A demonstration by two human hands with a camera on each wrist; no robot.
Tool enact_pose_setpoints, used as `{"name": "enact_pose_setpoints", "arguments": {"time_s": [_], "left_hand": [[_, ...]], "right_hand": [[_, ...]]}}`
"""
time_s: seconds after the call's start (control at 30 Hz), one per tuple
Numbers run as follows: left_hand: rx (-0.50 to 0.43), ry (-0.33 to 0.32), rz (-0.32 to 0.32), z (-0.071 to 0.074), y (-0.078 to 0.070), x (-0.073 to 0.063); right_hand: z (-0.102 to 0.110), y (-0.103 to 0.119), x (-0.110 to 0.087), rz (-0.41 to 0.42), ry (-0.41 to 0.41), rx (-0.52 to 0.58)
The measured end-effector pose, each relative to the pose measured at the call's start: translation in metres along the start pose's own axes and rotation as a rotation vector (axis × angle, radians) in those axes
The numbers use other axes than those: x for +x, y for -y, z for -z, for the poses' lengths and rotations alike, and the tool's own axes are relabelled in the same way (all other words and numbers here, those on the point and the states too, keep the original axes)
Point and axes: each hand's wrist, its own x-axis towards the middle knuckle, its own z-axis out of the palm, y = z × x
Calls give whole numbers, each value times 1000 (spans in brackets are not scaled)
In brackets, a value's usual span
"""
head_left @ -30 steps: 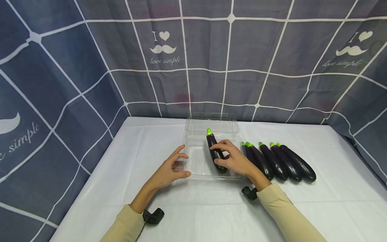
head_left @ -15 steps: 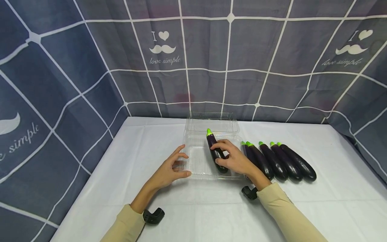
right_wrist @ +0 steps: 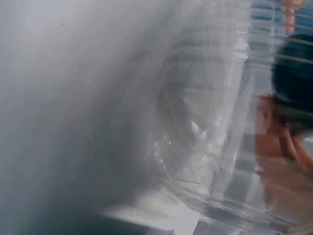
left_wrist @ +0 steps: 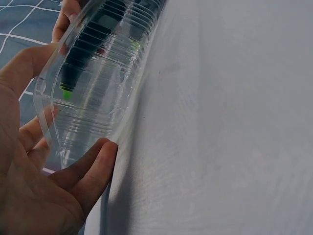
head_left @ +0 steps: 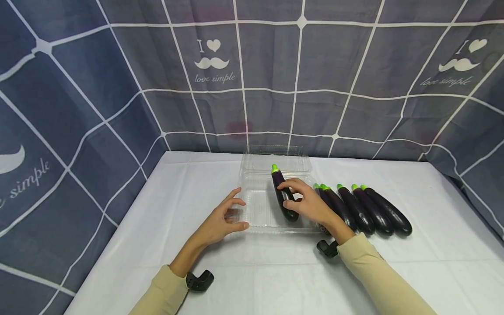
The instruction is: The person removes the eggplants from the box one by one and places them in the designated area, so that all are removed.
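Observation:
My right hand pinches a dark purple eggplant between thumb and fingers, over the base of a clear plastic clamshell container. The eggplant's green stem end points away from me, and its lower end lies near the container's right half. My left hand spreads around the container's left side, thumb near the front corner. In the left wrist view, its fingertips lie at the ridged plastic wall, and the eggplant shows through it. The right wrist view is blurred, with the right hand behind clear plastic.
Several more eggplants lie side by side on the white tablecloth, right of the container. The hinged lid stands open at the back. A dark grid-patterned curtain hangs behind the table.
My right hand has shifted slightly right and away from me, carrying the eggplant with it. The left hand, the container and the other eggplants stay put.

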Motion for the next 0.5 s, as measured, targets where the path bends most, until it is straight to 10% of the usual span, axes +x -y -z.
{"name": "enact_pose_setpoints", "arguments": {"time_s": [0.5], "left_hand": [[1,-1,-12,-2,3,0]], "right_hand": [[9,9,-6,46,-63,-7]]}}
